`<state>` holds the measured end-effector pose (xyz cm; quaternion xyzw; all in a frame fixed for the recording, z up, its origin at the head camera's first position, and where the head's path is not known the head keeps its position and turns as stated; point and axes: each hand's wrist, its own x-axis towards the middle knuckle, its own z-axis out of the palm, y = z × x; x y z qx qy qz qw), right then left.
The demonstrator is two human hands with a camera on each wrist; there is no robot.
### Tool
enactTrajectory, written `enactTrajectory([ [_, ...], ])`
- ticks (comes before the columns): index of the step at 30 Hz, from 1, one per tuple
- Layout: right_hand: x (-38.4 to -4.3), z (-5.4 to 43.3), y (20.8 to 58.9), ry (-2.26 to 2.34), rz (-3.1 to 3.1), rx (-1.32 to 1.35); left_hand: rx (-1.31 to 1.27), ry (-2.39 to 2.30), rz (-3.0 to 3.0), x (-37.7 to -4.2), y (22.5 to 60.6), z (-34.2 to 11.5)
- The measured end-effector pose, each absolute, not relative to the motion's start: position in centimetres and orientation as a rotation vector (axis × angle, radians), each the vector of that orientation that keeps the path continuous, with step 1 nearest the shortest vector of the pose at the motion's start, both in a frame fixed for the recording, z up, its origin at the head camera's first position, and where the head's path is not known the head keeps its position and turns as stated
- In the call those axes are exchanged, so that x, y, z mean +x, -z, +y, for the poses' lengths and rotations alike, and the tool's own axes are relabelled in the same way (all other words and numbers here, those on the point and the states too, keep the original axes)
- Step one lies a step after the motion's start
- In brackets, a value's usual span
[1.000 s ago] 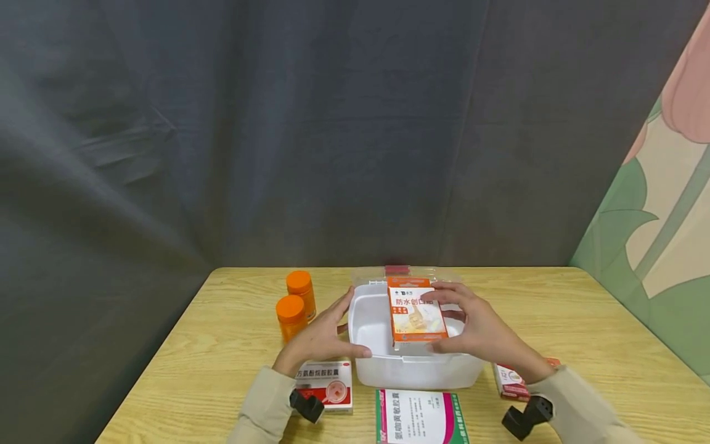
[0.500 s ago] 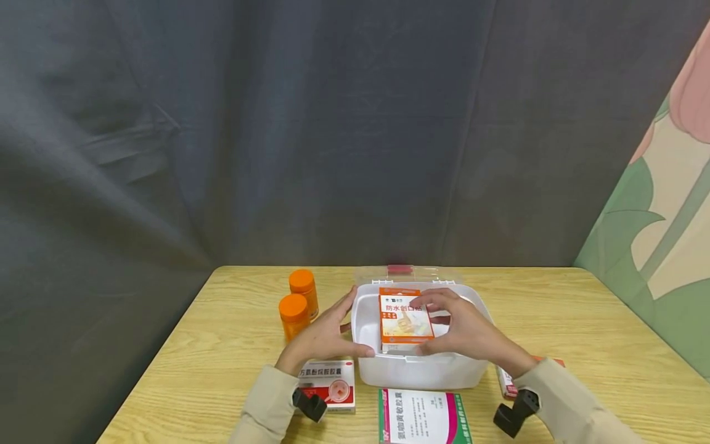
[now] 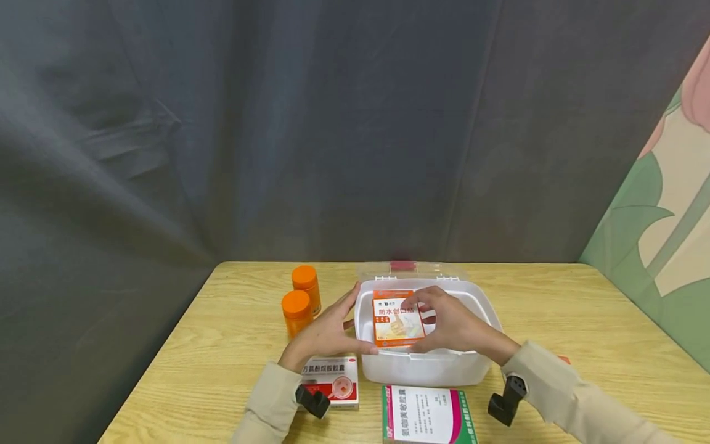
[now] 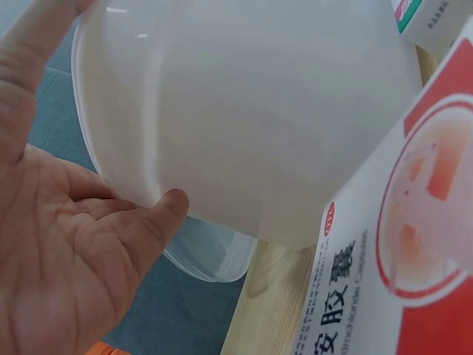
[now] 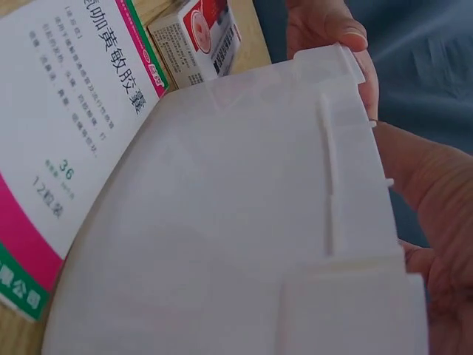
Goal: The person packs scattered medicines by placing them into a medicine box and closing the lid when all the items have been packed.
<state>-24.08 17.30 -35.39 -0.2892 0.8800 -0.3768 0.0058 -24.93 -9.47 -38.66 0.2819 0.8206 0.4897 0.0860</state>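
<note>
An open white plastic storage box (image 3: 429, 369) stands mid-table, its clear lid (image 3: 383, 269) folded back behind it. At its left side my left hand (image 3: 327, 330) holds the rim, thumb over the front corner; the left wrist view shows that thumb against the outer wall (image 4: 244, 96). Over the box's interior my right hand (image 3: 452, 324) holds an orange-and-white box of waterproof adhesive bandages (image 3: 396, 327) by its right side, thumb at the near corner. The bandage box lies nearly flat, within the storage box's rim. In the right wrist view the storage box's wall hides it.
Two orange-capped bottles (image 3: 297, 311) stand left of my left hand. A red-and-white capsule carton (image 3: 333, 370) lies near my left wrist. In front of the storage box is a green, pink and white carton (image 3: 427, 413). My right sleeve mostly covers another carton (image 3: 564, 359).
My right hand has moved left and down with the bandage box, bringing it into the storage box. My left hand stays at the rim. The view has shifted slightly.
</note>
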Motion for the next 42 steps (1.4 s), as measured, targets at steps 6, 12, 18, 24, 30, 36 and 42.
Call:
enactTrajectory([
  [6, -24.3, 17.0, 35.2, 1.115, 2.740, -0.930, 0.854, -1.464, 2.442, -24.9, 38.5, -9.5],
  [12, -24.3, 16.8, 35.2, 1.153, 2.659, -0.902, 0.854, -1.458, 2.452, -25.0, 38.5, -9.5],
  [18, -24.4, 16.7, 34.9, 1.212, 2.539, -0.837, 0.848, -1.448, 2.457, -25.0, 38.5, -9.4],
  [24, -24.6, 17.0, 34.5, 1.271, 2.440, -0.688, 0.844, -1.467, 2.437, -24.9, 38.5, -9.4],
  [30, -24.7, 17.3, 34.3, 1.272, 2.404, -0.658, 0.837, -1.469, 2.436, -24.9, 38.4, -9.4],
  [36, -24.7, 17.1, 34.6, 1.289, 2.346, -0.619, 0.845, -1.489, 2.422, -24.8, 38.4, -9.5],
  [42, -24.8, 16.4, 34.9, 1.229, 2.377, -0.650, 0.861, -1.486, 2.428, -25.0, 38.6, -9.4],
])
